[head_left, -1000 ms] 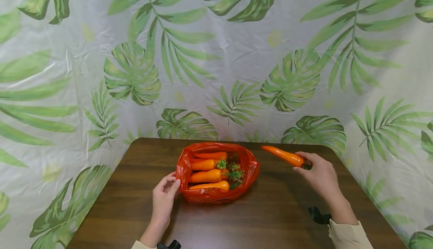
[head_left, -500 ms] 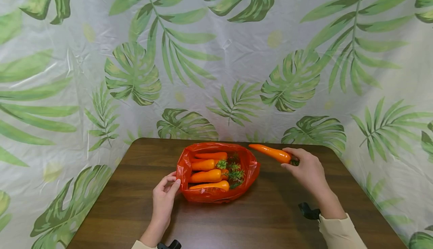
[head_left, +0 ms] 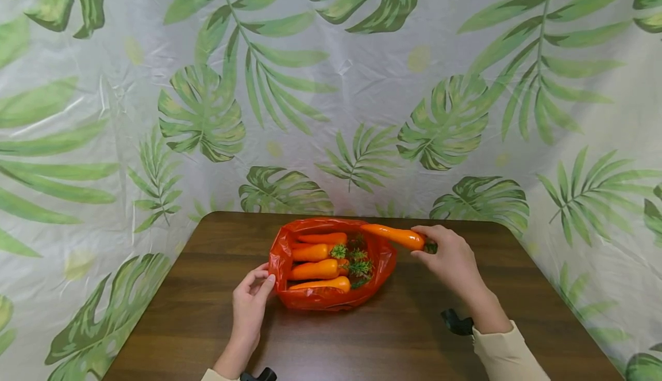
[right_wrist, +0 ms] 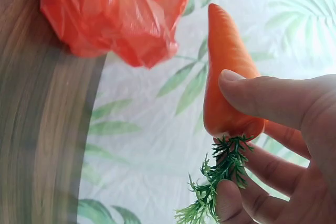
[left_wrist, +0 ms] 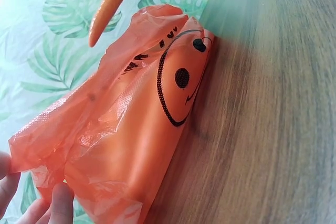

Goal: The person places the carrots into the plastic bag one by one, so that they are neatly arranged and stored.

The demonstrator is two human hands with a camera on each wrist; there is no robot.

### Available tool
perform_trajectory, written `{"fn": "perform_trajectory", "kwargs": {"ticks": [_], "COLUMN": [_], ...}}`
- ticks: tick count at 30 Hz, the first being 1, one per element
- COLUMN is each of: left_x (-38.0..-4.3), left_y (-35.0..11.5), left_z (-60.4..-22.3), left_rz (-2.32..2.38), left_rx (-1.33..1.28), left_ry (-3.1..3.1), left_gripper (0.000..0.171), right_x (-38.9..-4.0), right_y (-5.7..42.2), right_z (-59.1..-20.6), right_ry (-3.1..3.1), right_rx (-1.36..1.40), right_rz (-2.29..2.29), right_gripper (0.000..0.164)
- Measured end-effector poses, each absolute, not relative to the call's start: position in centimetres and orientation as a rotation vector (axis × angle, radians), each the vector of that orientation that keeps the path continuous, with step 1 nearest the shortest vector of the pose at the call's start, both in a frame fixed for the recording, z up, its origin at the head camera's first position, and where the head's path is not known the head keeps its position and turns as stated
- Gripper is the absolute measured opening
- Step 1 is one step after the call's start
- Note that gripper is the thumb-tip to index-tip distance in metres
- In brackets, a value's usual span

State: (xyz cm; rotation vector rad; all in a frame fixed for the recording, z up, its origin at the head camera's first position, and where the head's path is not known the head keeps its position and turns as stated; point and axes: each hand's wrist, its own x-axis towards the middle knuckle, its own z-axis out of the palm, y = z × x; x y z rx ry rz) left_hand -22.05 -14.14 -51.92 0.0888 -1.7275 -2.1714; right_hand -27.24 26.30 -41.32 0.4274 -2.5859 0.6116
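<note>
A red plastic bag [head_left: 336, 303] lies on the table with its mouth spread wide, and several orange carrots [head_left: 315, 269] with green tops lie inside. My left hand [head_left: 250, 300] pinches the bag's left rim between thumb and fingers. In the left wrist view the bag [left_wrist: 142, 145] shows a printed smiling face. My right hand [head_left: 452, 257] holds one more carrot [head_left: 395, 235] by its thick end, its tip over the bag's right rim. In the right wrist view, the thumb presses on this carrot [right_wrist: 226, 77], and its green leaves hang by the fingers.
The dark wooden table [head_left: 331, 346] has rounded far corners. Behind it hangs a pale sheet [head_left: 357, 93] printed with green leaves. A black wrist mount [head_left: 457, 322] sits at the right forearm, another [head_left: 261, 375] at the left.
My right hand has moved left with the carrot, bringing its tip from beside the bag to over the right rim. The left hand and the bag have stayed in place.
</note>
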Motion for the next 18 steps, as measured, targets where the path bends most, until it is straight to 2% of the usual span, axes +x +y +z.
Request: {"fn": "perform_trajectory", "kwargs": {"ticks": [18], "left_x": [-22.1], "left_y": [-14.4], "left_z": [-51.9], "left_rz": [-2.156], "left_rx": [0.120], "left_ry": [-1.774], "left_gripper": [0.023], "right_x": [-27.4], "right_y": [19.8], "right_z": [-41.0], "right_ry": [-2.610], "right_rx": [0.623], "right_rz": [0.571], "right_gripper": [0.052]}}
